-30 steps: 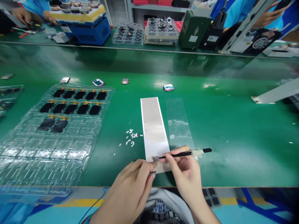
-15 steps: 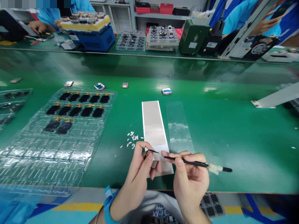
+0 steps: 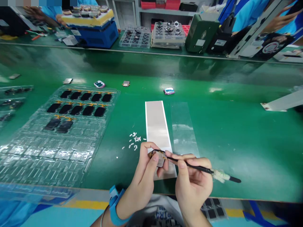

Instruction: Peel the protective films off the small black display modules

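Observation:
My left hand pinches a small watch screen module between thumb and fingers, its silver-grey back facing up and a dark edge along the top. Black tweezers, wrapped with pale tape near the rear end, lie in the closed fingers of my right hand. Their tip meets the module's upper right edge, by a small golden part. Both hands are just over the near end of a white sheet with a grey strip. Small white scraps lie left of that sheet.
A clear plastic tray with several black screens stands on the left. Clear film lies right of the white sheet. Small devices, one of them a pink-edged case, line the back. A raised shelf behind carries a blue machine and parts boxes.
The module has turned in my left hand, so more of its silver back shows. The tweezers' tip has come onto its edge. The whole view has shifted slightly.

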Available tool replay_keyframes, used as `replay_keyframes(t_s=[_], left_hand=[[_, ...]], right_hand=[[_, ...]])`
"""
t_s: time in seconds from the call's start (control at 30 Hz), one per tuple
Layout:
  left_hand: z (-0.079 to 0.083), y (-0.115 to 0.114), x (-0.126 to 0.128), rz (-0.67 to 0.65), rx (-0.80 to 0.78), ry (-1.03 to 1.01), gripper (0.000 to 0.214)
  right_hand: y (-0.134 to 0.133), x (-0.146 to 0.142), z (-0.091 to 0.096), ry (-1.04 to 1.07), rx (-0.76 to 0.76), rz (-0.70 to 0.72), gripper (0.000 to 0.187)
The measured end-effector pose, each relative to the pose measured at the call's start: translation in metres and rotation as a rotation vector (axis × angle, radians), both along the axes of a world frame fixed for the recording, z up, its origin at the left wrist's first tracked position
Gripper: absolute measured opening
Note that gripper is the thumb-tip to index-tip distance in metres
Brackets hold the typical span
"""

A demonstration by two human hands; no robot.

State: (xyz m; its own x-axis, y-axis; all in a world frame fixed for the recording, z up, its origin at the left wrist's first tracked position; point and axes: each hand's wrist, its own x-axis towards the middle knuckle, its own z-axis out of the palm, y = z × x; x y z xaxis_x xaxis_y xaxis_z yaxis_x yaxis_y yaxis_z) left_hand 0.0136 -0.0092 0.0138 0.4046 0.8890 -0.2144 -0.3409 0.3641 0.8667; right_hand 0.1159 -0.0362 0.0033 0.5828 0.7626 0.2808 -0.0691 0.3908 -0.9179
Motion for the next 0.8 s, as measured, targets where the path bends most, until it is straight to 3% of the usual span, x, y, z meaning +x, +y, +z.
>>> replay_keyframes(t_s=[0.8], left_hand=[[0.0005, -0.0007, 0.0017, 0.044, 0.036, 0.043, 0.017]], right_hand=[[0.0004, 0.0011, 0.0003, 0.014, -0.002, 0.018, 0.018]])
